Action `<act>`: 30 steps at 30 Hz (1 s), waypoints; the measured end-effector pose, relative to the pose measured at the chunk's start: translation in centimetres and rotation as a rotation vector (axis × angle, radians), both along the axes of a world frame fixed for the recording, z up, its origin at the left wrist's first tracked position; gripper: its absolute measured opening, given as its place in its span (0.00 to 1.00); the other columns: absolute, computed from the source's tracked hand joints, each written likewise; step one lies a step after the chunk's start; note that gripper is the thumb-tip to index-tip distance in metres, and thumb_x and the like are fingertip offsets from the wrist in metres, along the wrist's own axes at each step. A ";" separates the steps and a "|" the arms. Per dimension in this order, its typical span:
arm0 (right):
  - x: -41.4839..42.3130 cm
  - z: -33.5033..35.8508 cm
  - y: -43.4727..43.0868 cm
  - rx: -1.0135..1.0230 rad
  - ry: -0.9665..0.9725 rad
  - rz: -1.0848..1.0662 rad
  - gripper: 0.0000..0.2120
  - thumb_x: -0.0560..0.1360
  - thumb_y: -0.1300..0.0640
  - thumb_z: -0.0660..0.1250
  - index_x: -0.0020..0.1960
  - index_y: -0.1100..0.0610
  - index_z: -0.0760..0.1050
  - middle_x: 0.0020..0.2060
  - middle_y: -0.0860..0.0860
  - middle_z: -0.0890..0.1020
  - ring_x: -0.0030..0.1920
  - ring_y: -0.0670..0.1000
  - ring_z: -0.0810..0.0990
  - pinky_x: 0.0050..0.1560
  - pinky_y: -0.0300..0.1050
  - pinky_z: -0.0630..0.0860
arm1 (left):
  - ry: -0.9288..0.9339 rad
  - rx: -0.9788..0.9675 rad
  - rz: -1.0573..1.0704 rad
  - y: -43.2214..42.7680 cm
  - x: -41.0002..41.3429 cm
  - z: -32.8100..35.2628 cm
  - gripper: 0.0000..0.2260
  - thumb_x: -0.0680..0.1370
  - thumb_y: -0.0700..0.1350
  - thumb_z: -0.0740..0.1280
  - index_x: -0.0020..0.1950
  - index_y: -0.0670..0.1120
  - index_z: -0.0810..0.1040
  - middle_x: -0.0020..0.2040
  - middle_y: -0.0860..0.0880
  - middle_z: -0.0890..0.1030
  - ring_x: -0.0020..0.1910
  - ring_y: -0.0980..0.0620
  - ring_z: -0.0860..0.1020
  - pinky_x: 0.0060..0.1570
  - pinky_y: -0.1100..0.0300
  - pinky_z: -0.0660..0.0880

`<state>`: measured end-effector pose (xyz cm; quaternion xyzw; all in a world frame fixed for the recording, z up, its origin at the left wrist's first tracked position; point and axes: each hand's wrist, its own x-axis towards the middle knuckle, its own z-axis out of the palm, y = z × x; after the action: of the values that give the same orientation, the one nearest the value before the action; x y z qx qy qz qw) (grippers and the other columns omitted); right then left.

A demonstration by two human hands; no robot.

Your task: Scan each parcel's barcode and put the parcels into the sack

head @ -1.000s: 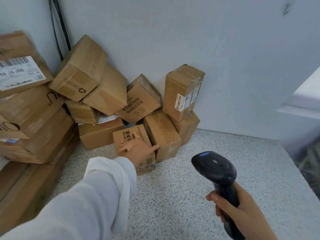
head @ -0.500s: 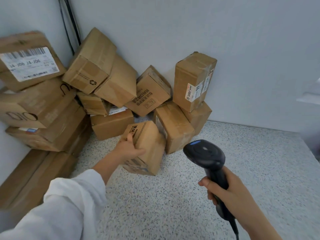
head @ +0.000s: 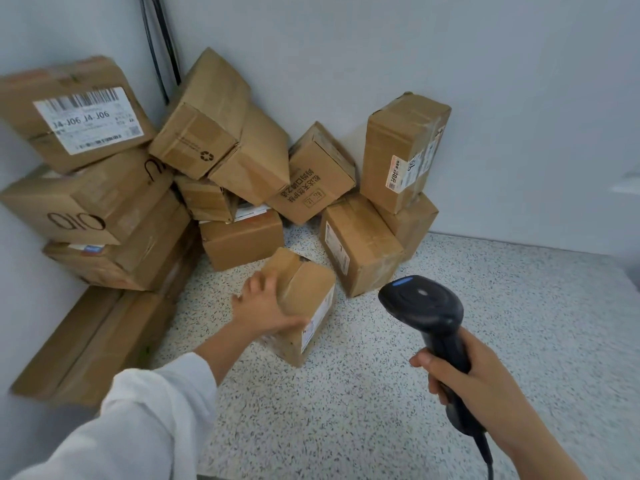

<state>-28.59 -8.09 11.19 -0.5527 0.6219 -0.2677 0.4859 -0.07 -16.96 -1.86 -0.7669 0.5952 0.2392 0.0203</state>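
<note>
My left hand [head: 265,308] grips a small brown cardboard parcel [head: 304,299], tilted on the speckled floor, with a white label showing on its right face. My right hand [head: 474,379] holds a black barcode scanner [head: 424,308] upright, its head just right of the parcel and apart from it. Behind, a heap of brown parcels [head: 221,133] leans in the corner. No sack is in view.
Large boxes [head: 86,206] are stacked along the left wall, one with a barcode label [head: 88,121]. Flat long cartons [head: 90,341] lie on the floor at the left. Black cables [head: 162,46] run down the corner. Speckled floor [head: 502,306] stretches to the right.
My left hand has pulled the small parcel out of the heap toward me and turned it, so its labelled side faces right. The scanner has stayed close to the parcel's right.
</note>
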 end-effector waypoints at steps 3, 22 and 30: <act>0.1 0.0 0.4 -0.028 0.005 0.017 0.04 0.72 0.60 0.70 0.45 0.59 0.77 0.25 0.52 0.79 0.24 0.47 0.74 0.29 0.37 0.71 | -0.130 0.094 -0.052 -0.1 -2.2 -0.3 0.61 0.58 0.77 0.65 0.75 0.53 0.33 0.75 0.39 0.33 0.75 0.36 0.38 0.69 0.33 0.45; -0.4 -0.1 2.9 -0.055 -0.019 0.025 0.05 0.72 0.59 0.70 0.47 0.59 0.77 0.26 0.53 0.79 0.25 0.48 0.75 0.30 0.37 0.73 | 0.422 0.153 0.124 3.8 -1.3 -0.8 0.57 0.62 0.69 0.71 0.75 0.48 0.40 0.74 0.44 0.52 0.72 0.40 0.56 0.68 0.42 0.63; -0.5 -0.2 3.4 -0.048 -0.041 0.025 0.05 0.72 0.60 0.70 0.47 0.59 0.77 0.25 0.52 0.78 0.25 0.46 0.74 0.28 0.34 0.72 | 0.884 0.457 -0.021 10.8 -4.6 -2.1 0.36 0.76 0.61 0.61 0.76 0.49 0.47 0.69 0.40 0.70 0.54 0.48 0.80 0.48 0.57 0.79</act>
<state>-29.10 -4.64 10.96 -0.5663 0.5982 -0.2875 0.4886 -4.71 -6.14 -3.94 -0.5621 0.4868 0.6655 -0.0643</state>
